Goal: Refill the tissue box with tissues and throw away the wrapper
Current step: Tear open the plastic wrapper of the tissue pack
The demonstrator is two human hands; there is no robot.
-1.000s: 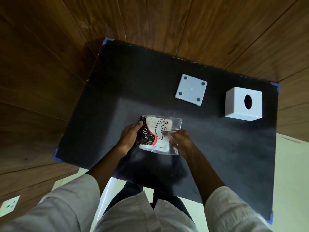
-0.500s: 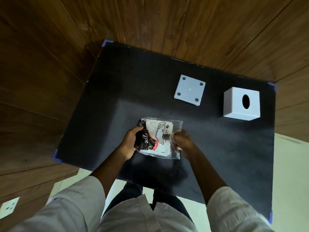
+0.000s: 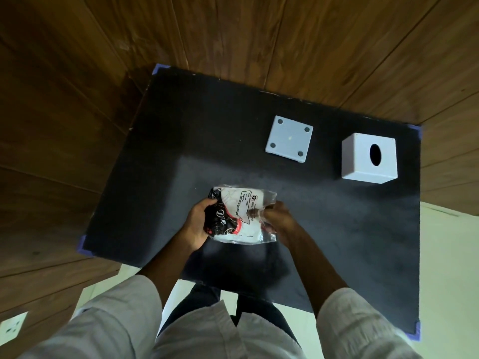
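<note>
Gripping the tissue pack (image 3: 239,216) from both sides, the left hand (image 3: 198,225) curls closed around its dark printed end while the right hand (image 3: 281,221) pinches the clear wrapper at the other end; the pack is held just above the near middle of the black mat (image 3: 160,151). Farther back on the mat, well apart from the pack, the white box (image 3: 369,158) stands with its oval hole facing up; its base (image 3: 289,138) lies flat just to its left, not touching it.
</note>
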